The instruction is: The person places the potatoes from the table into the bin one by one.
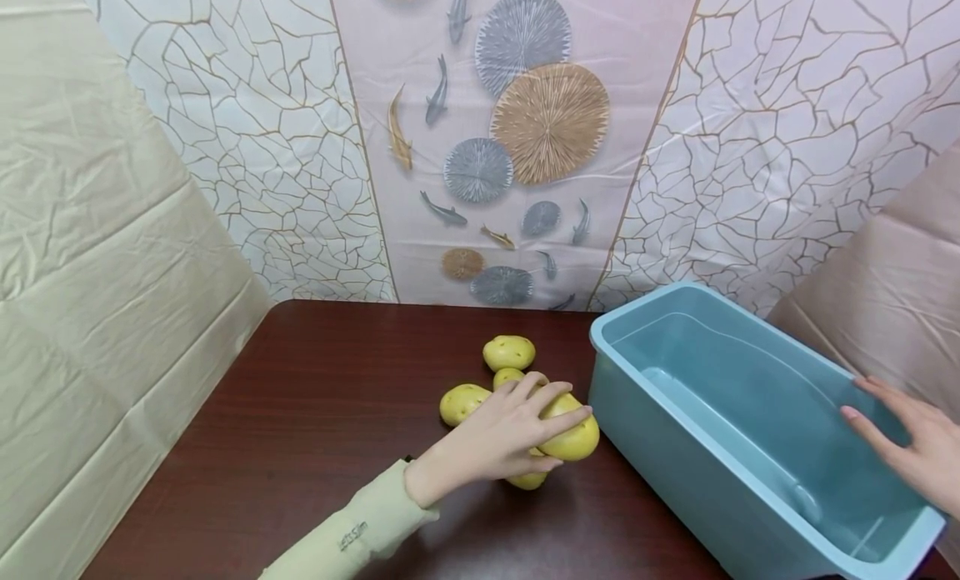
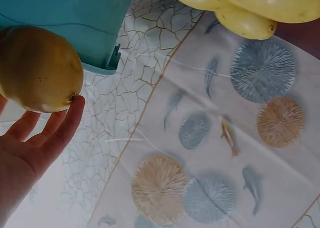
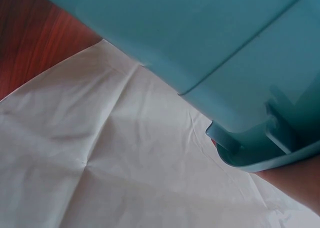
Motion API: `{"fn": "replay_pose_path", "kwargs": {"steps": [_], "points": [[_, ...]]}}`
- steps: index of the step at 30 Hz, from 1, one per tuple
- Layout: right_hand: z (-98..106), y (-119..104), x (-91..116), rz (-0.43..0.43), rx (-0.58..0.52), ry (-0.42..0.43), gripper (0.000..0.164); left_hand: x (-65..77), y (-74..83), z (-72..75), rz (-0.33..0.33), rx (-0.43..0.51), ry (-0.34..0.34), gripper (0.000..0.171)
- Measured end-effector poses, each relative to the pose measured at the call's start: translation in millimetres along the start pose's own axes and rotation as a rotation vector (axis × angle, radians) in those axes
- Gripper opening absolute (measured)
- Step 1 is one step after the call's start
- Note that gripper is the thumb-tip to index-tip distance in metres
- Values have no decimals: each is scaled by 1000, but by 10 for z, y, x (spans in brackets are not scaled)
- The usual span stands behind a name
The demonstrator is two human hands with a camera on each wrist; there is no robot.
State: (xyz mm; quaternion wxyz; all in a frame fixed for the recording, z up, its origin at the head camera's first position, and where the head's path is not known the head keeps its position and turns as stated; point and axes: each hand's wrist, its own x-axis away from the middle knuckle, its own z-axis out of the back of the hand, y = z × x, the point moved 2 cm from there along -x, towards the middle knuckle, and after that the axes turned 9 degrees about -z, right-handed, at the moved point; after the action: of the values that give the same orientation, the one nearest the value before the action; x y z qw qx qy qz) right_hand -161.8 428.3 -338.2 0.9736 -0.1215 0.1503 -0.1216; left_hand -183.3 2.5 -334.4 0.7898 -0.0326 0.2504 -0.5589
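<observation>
My left hand grips a large yellow potato, held above the table near the bin's left wall. In the left wrist view, fingertips support the same potato from below. Under and behind this hand are several more potatoes: one at the back, one to the left, others partly hidden. My right hand is at the right rim of a blue plastic bin, its thumb and a finger extended and spread. Its other fingers are hidden.
The bin stands on the right of a dark red-brown wooden table; no potato shows inside it. A patterned cloth hangs behind the table, with plain pale cloth along the left side and more on the right.
</observation>
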Motion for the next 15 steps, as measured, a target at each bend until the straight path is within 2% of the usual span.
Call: {"fn": "replay_pose_path", "kwargs": {"steps": [4,8,11,15], "points": [[-16,35,-13,2,-1,3,65,-92,-1,36,-16,-4,11,59],[-193,303,-137,-15,18,4,69,-172,2,69,-34,2,22,60],[-239,390,-188,-26,30,-5,71,-216,1,85,-45,-5,29,60],[-78,148,-71,-7,7,-4,67,-258,-8,97,-54,-5,36,60]]}}
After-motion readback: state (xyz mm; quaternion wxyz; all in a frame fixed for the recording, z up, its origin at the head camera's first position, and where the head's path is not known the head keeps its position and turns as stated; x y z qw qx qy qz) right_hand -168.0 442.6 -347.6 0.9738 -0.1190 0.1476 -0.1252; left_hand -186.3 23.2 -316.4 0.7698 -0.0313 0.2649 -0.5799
